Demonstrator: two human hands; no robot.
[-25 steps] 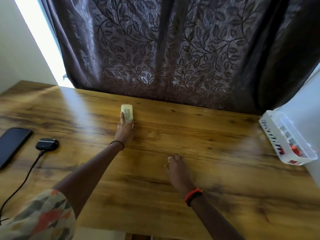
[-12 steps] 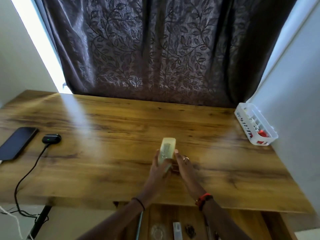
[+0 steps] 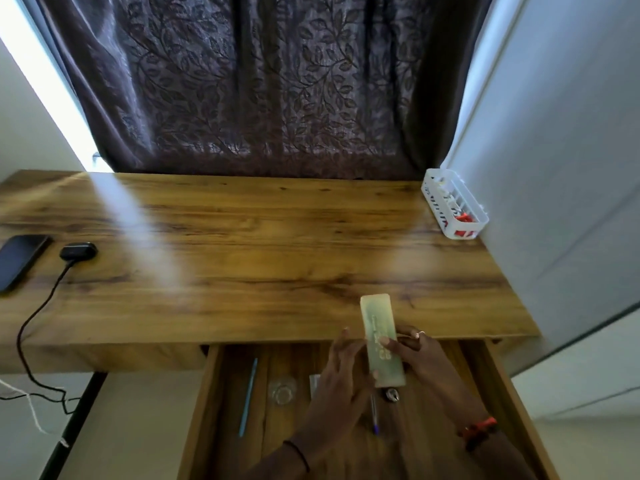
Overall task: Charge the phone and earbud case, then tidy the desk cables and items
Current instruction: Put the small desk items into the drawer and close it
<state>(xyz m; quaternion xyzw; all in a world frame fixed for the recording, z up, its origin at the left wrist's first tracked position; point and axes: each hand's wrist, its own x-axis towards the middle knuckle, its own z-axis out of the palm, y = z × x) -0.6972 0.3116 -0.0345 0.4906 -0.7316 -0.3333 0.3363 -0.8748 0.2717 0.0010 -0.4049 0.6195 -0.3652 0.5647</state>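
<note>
Both hands meet on a slim, pale yellow-green box [image 3: 380,341] at the front edge of the desk [image 3: 263,244]. The right hand [image 3: 420,358] grips it, thumb laid across the top face and fingers tucked behind the right long side. The left hand [image 3: 341,372] lies with fairly straight fingers pressed against the left long side, steadying more than clasping. The box's far end reaches over the desk's edge and its near end hangs above the open drawer [image 3: 214,403]; whether that far end touches the wood I cannot tell.

Judging by its crisp corners and flat faces, the box is probably stiff and light, card or thin plastic, with a smooth, somewhat slippery skin. The print on top is too blurred to read. It is long for its width, so a hold at one end would let it tip. The safer hold is across the two long sides near the middle, roughly where the right thumb sits.

In the drawer below lie a blue pen [image 3: 247,396], a clear round item [image 3: 282,393] and a second pen [image 3: 374,417], so a bare patch must be chosen. Well apart at the left, the phone [image 3: 19,261] lies just beside the earbud case [image 3: 78,251], which has a black cable [image 3: 41,313] plugged in. A white basket [image 3: 446,220] stands at the far right corner.
</note>
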